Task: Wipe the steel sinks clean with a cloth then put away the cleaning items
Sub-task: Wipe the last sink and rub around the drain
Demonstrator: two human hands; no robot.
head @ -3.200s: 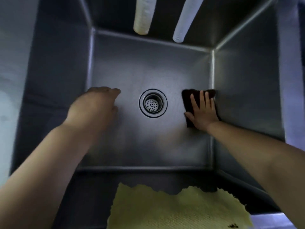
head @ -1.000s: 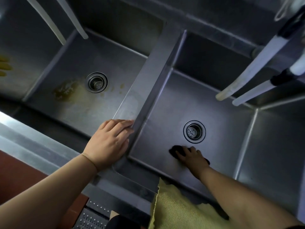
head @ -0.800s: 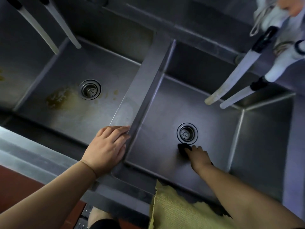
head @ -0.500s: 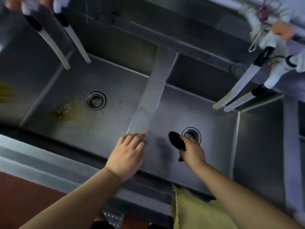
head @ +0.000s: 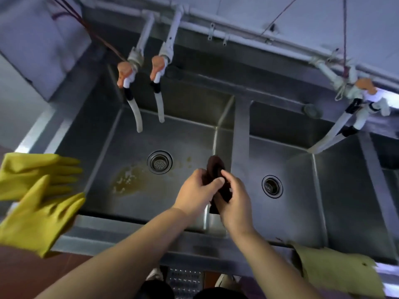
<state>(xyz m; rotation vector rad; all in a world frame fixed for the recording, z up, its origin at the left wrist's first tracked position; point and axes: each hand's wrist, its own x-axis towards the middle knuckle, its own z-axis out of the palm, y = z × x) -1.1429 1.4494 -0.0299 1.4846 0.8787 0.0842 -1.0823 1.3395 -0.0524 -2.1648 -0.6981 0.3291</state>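
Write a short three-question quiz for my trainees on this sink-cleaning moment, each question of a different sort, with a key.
1. True or false: both the left hand and the right hand hold the dark cloth.
2. Which basin shows a brownish stain? A) the left sink B) the right sink C) neither
3. Fill in: the yellow rubber gloves lie on the sink's ____ rim.

Key:
1. True; each hand's grip is on the cloth, above the divider between the basins.
2. A; the stain lies beside the left drain.
3. Left.
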